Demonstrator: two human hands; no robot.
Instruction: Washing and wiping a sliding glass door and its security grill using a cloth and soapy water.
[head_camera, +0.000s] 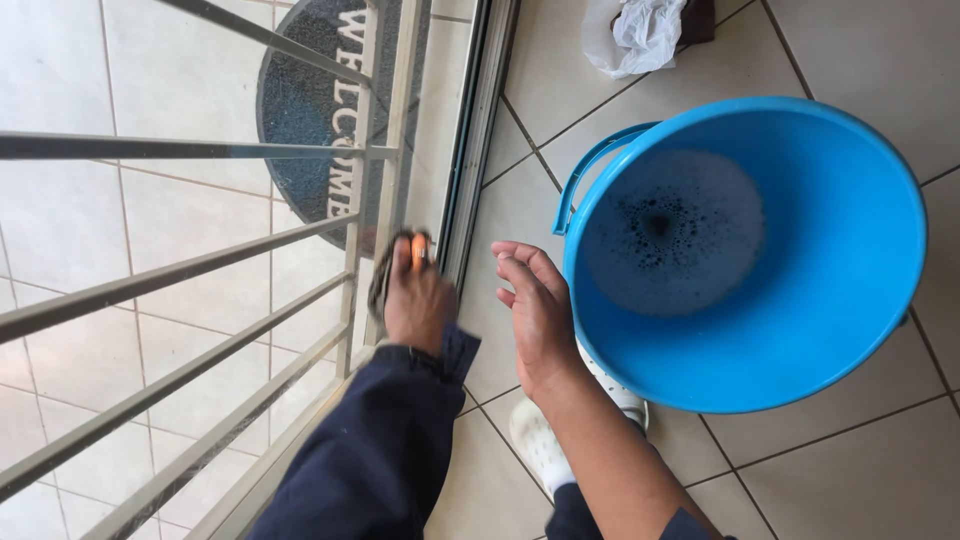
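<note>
Your left hand (418, 300) is stretched forward in a dark blue sleeve (385, 440), pressed up against the glass door (440, 110) near its metal frame (468, 150). The fingers are curled together and clamped on a dark cloth (382, 285), which sits bunched under the fingertips and against the lower part of the pane. The back of the hand faces you, wrist straight, the forearm running up from the bottom of the view.

Your right hand (535, 310) hangs free beside it, just to the right, holding nothing. Its fingers are apart and loosely extended, slightly bent, palm turned toward the left hand. The sleeve on this arm is pushed back, so the forearm is bare up to near the elbow.

Just beside the right hand, almost touching its knuckles, stands a blue plastic bucket (830, 300) on the tiled floor (860, 460). It holds soapy water (672, 235) with foam over a dark centre, and its handle (590, 170) lies folded against the rim on the side nearest you.

Below the right wrist a white perforated shoe (540, 445) shows on the floor. Beyond the glass, white security bars (170, 275) run across the view, with a dark round doormat (310, 110) on the tiles outside. A crumpled white plastic bag (635, 35) lies at the top edge, well apart from the hands.
</note>
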